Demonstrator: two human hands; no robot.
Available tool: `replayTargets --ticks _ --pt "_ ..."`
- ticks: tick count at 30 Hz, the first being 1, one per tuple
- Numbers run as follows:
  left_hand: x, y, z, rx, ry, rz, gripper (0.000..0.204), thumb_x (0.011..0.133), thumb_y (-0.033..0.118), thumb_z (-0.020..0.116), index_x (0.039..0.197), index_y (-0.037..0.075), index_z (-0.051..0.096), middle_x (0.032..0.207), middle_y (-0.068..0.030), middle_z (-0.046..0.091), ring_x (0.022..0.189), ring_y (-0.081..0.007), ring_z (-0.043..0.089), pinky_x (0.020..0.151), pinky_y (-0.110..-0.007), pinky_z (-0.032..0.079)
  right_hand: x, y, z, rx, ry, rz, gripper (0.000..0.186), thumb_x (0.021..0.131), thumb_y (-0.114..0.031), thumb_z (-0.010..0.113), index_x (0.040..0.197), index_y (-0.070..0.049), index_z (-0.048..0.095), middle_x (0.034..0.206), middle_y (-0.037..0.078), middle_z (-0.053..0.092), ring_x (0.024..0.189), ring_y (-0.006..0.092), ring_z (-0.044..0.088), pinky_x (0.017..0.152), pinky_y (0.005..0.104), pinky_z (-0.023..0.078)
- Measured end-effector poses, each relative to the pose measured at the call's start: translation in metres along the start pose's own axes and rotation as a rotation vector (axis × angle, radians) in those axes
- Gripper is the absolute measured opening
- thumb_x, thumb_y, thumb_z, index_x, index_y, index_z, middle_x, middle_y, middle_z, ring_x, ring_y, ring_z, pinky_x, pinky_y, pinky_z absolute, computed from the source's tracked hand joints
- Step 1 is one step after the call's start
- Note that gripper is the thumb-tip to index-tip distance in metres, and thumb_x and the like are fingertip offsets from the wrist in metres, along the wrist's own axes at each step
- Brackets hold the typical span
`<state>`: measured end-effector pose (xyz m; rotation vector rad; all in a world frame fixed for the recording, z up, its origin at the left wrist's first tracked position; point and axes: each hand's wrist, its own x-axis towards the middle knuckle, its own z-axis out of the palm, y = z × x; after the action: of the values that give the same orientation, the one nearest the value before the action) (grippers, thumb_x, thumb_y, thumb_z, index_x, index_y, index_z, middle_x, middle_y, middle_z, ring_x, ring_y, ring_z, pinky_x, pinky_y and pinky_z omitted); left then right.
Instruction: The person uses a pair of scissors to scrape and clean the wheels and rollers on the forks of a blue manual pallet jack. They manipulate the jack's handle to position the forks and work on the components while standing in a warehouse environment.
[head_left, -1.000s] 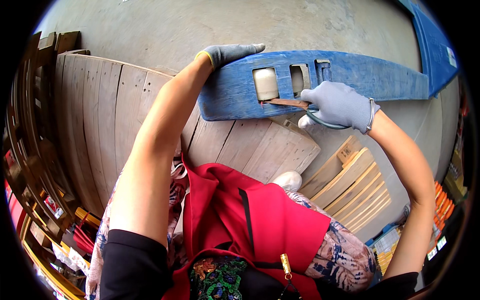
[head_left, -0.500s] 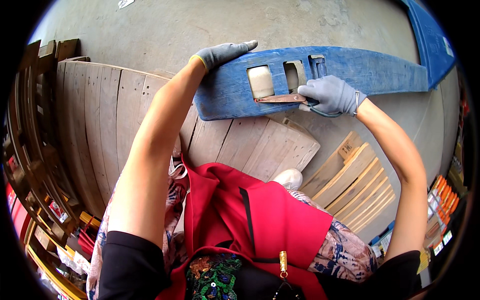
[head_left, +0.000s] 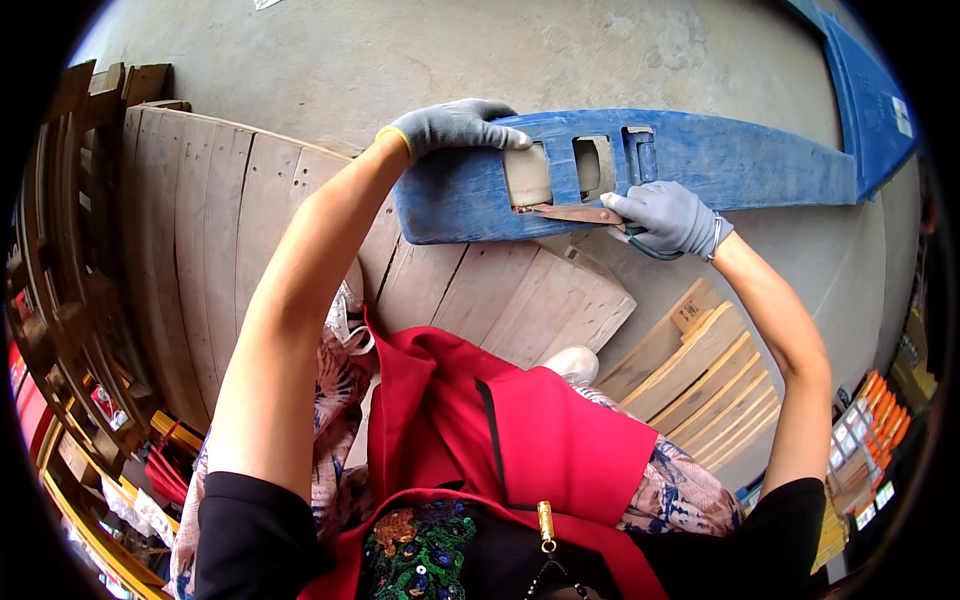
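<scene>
A long blue plastic panel [head_left: 445, 200] with rectangular openings lies across in front of me, its left part over a wooden platform. My left hand [head_left: 455, 128], in a grey glove, holds the panel's far left edge, its thumb reaching to the corner of the leftmost opening. My right hand [head_left: 668, 218], also gloved, is closed round the dark handles of a pair of scissors [head_left: 580, 214]. The rusty blades point left, and their tips are at the near edge of the leftmost opening. Small reddish bits show at the tips. What the tips touch is too small to tell.
The plank platform [head_left: 210, 200] stretches to the left, beside stacked wooden pallets [head_left: 75, 300]. A slatted wooden piece [head_left: 700, 370] lies at the right on the concrete floor [head_left: 400, 60]. The panel's right end meets a larger blue plastic part [head_left: 870, 110]. Orange items [head_left: 885, 405] stand at lower right.
My left hand's thumb has come down to the opening, and its fingers are now bent over the edge. The scissors and right hand sit slightly lower in view, as does the panel.
</scene>
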<state>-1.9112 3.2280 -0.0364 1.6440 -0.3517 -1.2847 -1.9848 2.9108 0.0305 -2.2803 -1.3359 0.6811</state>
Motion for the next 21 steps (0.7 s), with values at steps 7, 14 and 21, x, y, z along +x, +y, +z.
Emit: replayTargets --ticks 7,14,21 --pt "0.002 0.014 0.001 -0.007 -0.075 -0.143 0.083 0.069 0.048 0.078 0.13 0.001 0.049 0.122 -0.0189 0.058 0.114 -0.0291 0.054 0.1 -0.036 0.04 0.001 -0.038 0.008 0.253 0.378 0.226 0.048 0.069 -0.006 0.071 0.114 -0.01 0.056 0.074 0.007 0.059 0.064 0.0248 0.06 0.055 0.0335 0.047" --pt "0.015 0.007 0.008 0.14 0.014 -0.122 0.082 0.069 0.055 0.074 0.123 -0.003 0.055 0.117 -0.0214 0.061 0.111 -0.031 0.057 0.097 -0.036 0.041 -0.017 -0.063 -0.013 0.16 0.148 0.52 0.036 0.078 -0.029 0.071 0.107 -0.011 0.059 0.076 0.01 0.061 0.07 0.0288 0.062 0.058 0.038 0.049" --pt "0.019 0.0 0.008 0.132 0.017 -0.106 0.082 0.069 0.056 0.074 0.122 -0.003 0.056 0.118 -0.0199 0.06 0.111 -0.0289 0.056 0.098 -0.035 0.04 0.025 -0.073 -0.061 0.025 -0.335 0.507 0.029 0.083 -0.032 0.063 0.095 -0.007 0.058 0.076 0.016 0.063 0.074 0.0336 0.064 0.062 0.0433 0.051"
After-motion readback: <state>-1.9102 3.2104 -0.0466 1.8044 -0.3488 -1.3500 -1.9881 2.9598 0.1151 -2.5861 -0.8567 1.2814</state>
